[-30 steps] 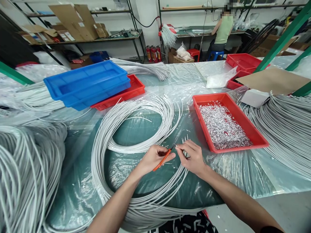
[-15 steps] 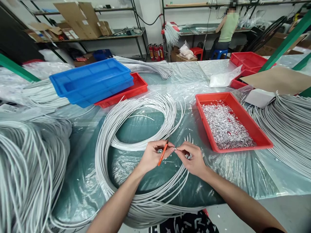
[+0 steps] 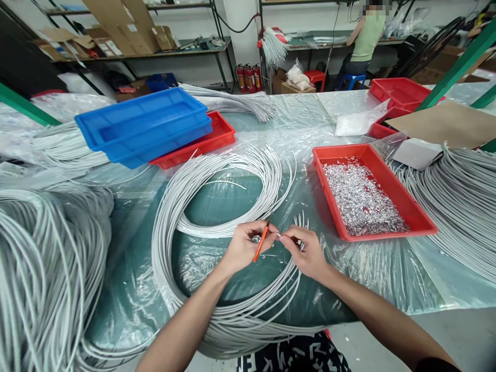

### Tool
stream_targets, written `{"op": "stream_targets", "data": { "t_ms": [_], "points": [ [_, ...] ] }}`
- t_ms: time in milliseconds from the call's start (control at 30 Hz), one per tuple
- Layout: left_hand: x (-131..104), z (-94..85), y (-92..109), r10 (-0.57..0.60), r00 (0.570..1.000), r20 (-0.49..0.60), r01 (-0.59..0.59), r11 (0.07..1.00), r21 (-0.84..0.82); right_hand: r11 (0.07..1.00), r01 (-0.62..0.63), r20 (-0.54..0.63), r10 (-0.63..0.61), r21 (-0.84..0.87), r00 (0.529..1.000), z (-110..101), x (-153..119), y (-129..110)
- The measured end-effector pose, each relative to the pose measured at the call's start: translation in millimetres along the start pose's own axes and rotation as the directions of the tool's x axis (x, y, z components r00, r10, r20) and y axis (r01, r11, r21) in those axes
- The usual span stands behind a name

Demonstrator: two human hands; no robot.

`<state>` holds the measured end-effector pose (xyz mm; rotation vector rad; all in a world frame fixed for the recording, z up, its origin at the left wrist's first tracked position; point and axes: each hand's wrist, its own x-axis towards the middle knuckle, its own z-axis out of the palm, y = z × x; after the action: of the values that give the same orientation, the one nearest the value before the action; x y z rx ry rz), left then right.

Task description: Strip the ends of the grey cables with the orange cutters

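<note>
My left hand (image 3: 248,247) is closed around a slim orange-handled tool (image 3: 261,243) with a thin dark tip; its exact kind does not show. The thumb and forefinger reach toward my right hand (image 3: 308,252), which pinches the end of a white cable (image 3: 278,235). The fingertips of both hands nearly meet at that end, and any small part there is too tiny to make out. Around and beneath my hands lies a coiled bundle of white cables (image 3: 163,248). Several loose cable ends (image 3: 301,221) stick up behind my right hand.
A red tray (image 3: 420,225) of small shiny metal pieces (image 3: 360,199) stands to the right. Blue trays (image 3: 145,121) rest on a red one (image 3: 222,135) at the back left. Grey cable heaps (image 3: 50,268) flank both sides. A person (image 3: 366,41) sits at a far bench.
The view has tilted slightly, so the scene sits a little higher. Both hands keep nearly the same pose, with only a small shift of the fingertips at the cable end.
</note>
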<state>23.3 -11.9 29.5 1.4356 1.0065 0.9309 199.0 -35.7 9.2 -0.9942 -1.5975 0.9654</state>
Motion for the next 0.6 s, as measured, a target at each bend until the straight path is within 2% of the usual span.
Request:
{"op": "stream_targets", "data": {
  "t_ms": [100,167,333,467,600],
  "points": [
    [0.0,0.1,1.9,-0.003,1.000,0.030,0.002,1.000,0.011,0.988,-0.085,0.066,0.077,0.130,0.995,-0.9,1.1,2.0],
    [-0.5,0.3,2.7,0.007,0.998,0.065,-0.006,1.000,-0.009,0.944,-0.188,0.138,0.156,0.270,0.978,-0.6,1.6,3.7],
    [-0.7,-0.5,0.8,0.014,0.997,0.076,-0.012,0.999,-0.033,0.687,-0.453,0.346,0.300,0.568,0.889,3.0,2.0,5.7],
    [2.1,-4.0,-0.9,-0.014,1.000,0.021,0.013,1.000,0.021,0.553,-0.521,0.422,0.307,0.651,0.853,4.4,2.6,2.7],
    [7.3,-9.1,-3.4,-0.062,0.998,-0.009,0.063,0.988,0.142,0.521,-0.541,0.417,0.344,0.661,0.841,3.1,3.6,2.2]
  ]
}}
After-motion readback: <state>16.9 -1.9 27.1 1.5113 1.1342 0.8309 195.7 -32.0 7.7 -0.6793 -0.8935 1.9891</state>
